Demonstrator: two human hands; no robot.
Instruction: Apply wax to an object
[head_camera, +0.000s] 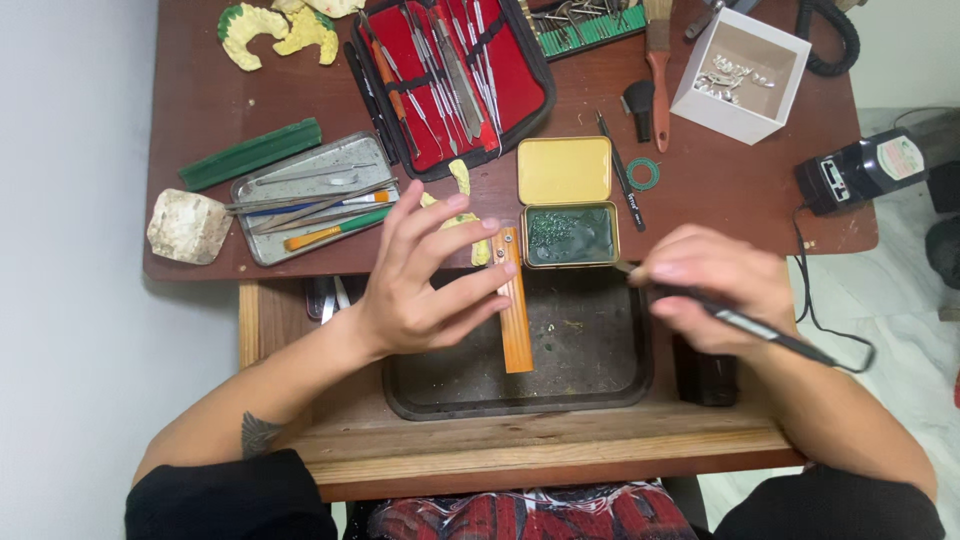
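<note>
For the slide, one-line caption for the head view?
Left hand steadies an orange wooden peg while right hand holds a corded black tool beside a green wax tin.

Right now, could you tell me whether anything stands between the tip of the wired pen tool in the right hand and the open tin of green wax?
Nothing visible does. The right hand holds the wired pen tool with its tip at the lower right corner of the green wax tin. The left hand and orange wooden peg lie on the tin's other side.
</note>
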